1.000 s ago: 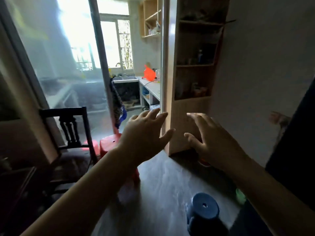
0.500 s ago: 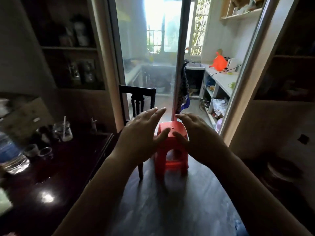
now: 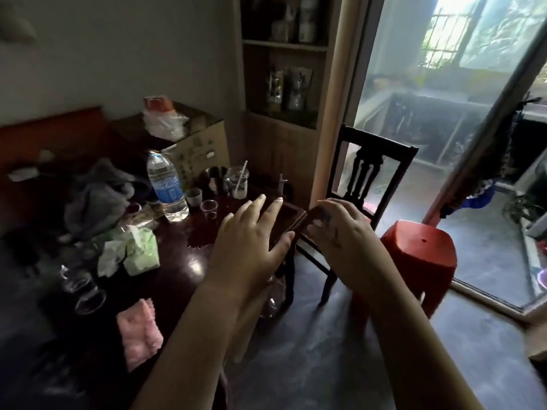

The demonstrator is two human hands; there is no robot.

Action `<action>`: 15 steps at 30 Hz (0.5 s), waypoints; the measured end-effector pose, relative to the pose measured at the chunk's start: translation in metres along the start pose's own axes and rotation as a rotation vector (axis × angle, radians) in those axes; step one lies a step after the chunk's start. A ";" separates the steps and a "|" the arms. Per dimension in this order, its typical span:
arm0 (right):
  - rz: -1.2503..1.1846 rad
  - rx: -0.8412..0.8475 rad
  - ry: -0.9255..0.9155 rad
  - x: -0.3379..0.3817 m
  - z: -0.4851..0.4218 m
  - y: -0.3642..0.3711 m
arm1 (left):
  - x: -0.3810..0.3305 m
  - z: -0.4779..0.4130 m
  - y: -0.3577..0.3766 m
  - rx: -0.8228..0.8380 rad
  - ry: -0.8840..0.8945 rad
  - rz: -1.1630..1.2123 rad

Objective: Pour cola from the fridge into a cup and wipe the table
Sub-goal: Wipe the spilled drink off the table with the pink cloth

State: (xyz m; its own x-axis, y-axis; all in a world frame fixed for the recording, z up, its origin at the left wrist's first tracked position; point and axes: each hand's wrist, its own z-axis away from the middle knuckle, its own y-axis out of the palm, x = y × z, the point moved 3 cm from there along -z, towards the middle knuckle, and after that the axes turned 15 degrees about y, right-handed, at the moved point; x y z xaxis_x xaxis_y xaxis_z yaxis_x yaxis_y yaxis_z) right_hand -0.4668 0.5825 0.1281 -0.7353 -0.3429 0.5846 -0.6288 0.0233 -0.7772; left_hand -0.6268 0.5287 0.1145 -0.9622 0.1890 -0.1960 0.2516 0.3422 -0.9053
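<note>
View swings left onto the dark table (image 3: 183,270), both hands raised and empty.
Left hand (image 3: 251,241) spread wide, right hand (image 3: 340,229) loosely curled; small clear cup (image 3: 209,209) beside water bottle (image 3: 166,187), pink cloth (image 3: 139,329) at near edge; red stool (image 3: 420,250) now off right.

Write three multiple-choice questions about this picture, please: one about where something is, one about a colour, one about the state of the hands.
1. Where does the pink cloth lie?
A. on the dark table, near its front edge
B. on the plastic stool
C. on the wooden chair

2. What colour is the plastic stool beside the wooden chair?
A. blue
B. red
C. white

3. What are the left hand and the right hand doing?
A. both hold the water bottle
B. one holds a cup
C. both are open and hold nothing

Answers:
1. A, the cloth rests on the tabletop at the lower left.
2. B, its seat and legs are red.
3. C, the fingers are spread in the air; the water bottle stands untouched on the table.
</note>
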 end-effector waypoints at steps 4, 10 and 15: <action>-0.048 0.064 -0.071 -0.006 -0.032 0.017 | 0.017 -0.004 0.012 -0.046 -0.156 -0.027; -0.036 0.137 -0.163 -0.036 -0.089 0.019 | 0.020 -0.027 0.042 -0.098 -0.334 -0.046; -0.055 0.219 -0.228 -0.055 -0.126 0.046 | 0.025 -0.032 0.065 -0.105 -0.433 -0.092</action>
State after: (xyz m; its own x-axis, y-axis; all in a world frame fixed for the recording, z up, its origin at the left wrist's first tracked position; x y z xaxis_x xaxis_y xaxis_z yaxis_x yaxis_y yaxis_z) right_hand -0.4875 0.7210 0.0895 -0.6103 -0.5404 0.5793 -0.5788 -0.1950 -0.7918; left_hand -0.6306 0.5855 0.0629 -0.9304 -0.2413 -0.2760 0.1503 0.4356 -0.8875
